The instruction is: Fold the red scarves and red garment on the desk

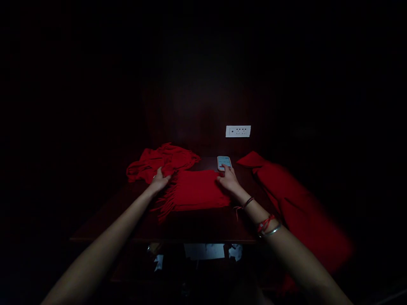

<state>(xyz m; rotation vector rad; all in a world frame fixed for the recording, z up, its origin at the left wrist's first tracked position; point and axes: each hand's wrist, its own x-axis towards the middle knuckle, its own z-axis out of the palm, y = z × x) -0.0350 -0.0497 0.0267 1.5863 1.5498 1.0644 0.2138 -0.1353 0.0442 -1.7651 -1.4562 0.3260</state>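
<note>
A folded red scarf (199, 190) with a fringe along its left side lies flat on a dark table. My left hand (160, 182) is at the fringe, thumb and forefinger apart, close to a crumpled red cloth (159, 159) behind it. At the scarf's far right corner is my right hand (229, 180), its thumb by the scarf's edge and its fingers spread. One fingertip of that hand overlaps the lower part of a lit phone (224, 160); whether it touches the screen I cannot tell.
On the right, a larger red cloth (299, 207) extends toward me past the table. A white socket panel (238, 131) is on the back wall. Below the table's front edge (165, 240), pale objects, including a white sheet (205, 251), show dimly. The surroundings are very dark.
</note>
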